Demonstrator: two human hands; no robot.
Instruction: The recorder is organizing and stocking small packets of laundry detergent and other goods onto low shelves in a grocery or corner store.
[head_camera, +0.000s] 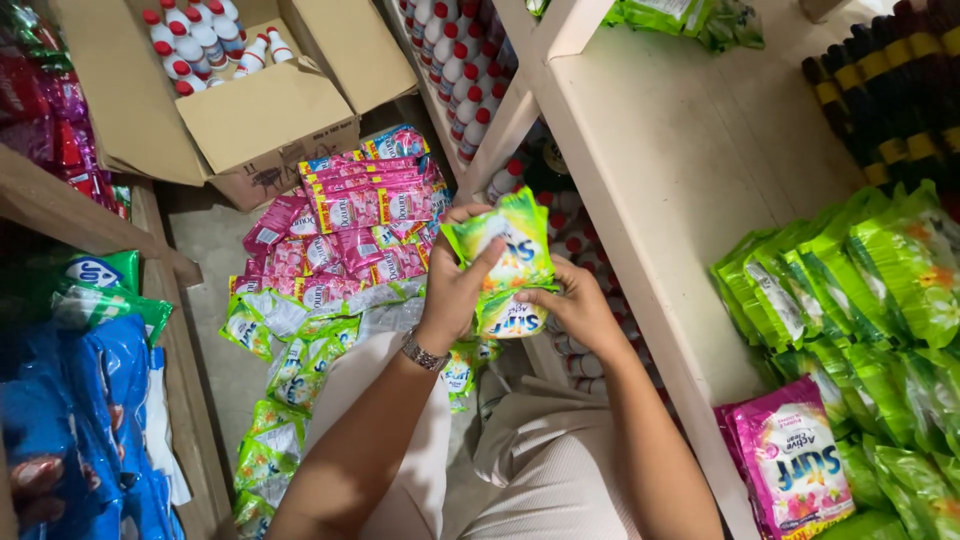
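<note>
Mid-frame, left hand (455, 290) and right hand (580, 312) clamp a green sachet stack (508, 262), fingers curled shut, squaring its edges. Matching green packs (850, 270) line the right-side shelf (680, 170).

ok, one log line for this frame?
left hand: grips green detergent sachets | right hand: holds same stack from below | near: pink sachets on floor, green packs on white shelf

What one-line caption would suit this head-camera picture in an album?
Both hands, left hand and right hand, hold green sachets above pink sachets on the floor, beside a white shelf.
</note>
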